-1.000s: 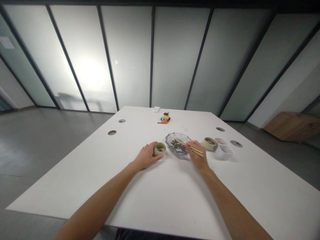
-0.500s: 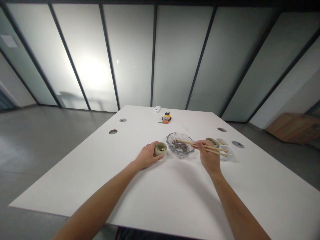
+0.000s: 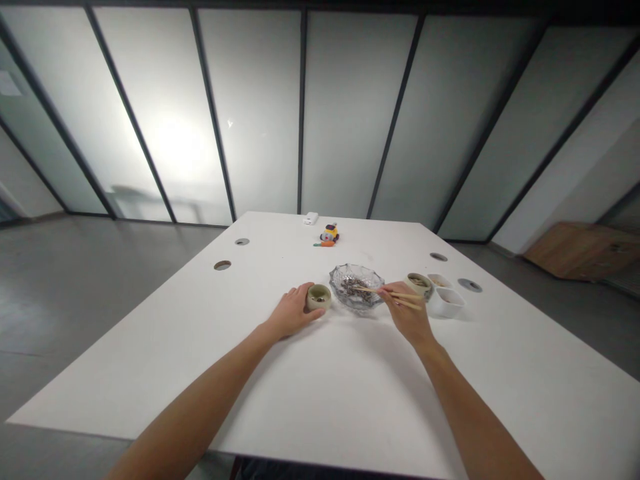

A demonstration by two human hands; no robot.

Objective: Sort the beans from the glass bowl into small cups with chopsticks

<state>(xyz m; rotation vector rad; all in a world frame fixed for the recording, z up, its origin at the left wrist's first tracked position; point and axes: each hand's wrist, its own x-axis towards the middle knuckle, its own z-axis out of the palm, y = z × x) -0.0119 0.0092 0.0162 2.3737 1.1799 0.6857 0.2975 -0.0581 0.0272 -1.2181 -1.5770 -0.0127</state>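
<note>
My left hand [image 3: 294, 311] is wrapped round the left side of a small pale green cup [image 3: 319, 304], which stands on the table with a few dark bits inside. In my right hand [image 3: 409, 319] is a pair of wooden chopsticks [image 3: 410, 295]. Their tips reach down into a clear glass bowl [image 3: 359, 307] with scalloped edges, among small dark pieces [image 3: 354, 288] that look like seeds. Whether the tips pinch one is too small to tell. Just beyond my right hand stands a second greenish cup [image 3: 420, 283], partly covered by the hand.
White dishes [image 3: 449, 305] with light contents sit right of the second cup. Farther back on the white table [image 3: 320, 387] lie a yellow toy car [image 3: 330, 233], an orange toy carrot [image 3: 326, 244] and a white box-like object [image 3: 311, 218]. Round holes [image 3: 223, 265] pierce the tabletop on both sides.
My right hand has moved slightly left and lowered the chopsticks, so their tips are deeper in the glass bowl. The left hand stays on its cup. The whole view has shifted slightly.
</note>
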